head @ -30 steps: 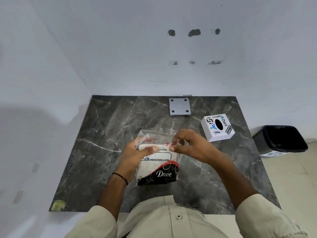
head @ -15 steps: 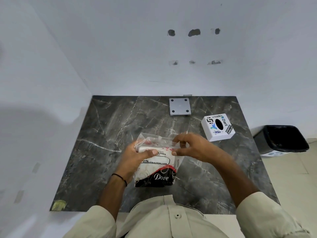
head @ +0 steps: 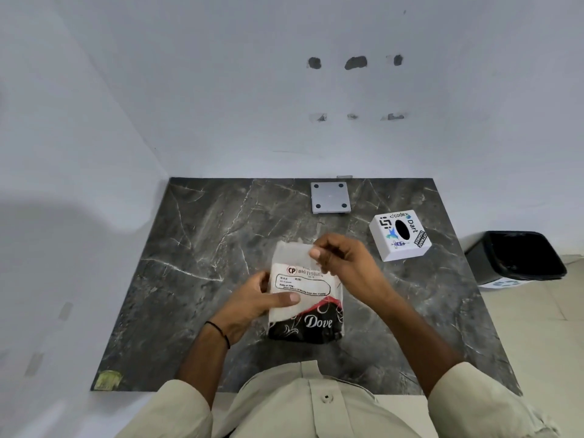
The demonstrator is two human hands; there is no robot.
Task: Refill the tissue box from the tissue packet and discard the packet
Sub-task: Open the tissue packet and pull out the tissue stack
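Left hand grips packet side, right hand pinches its top flap, mid-table. Box near right edge; bin on floor.

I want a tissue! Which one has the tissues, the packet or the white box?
The tissue packet held in both hands shows white tissues inside; the white sticker-covered box shows only a dark hole.

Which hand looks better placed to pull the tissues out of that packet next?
Probably the right hand: it already pinches the top edge of the tissue packet, while the left hand grips the packet's side to steady it.
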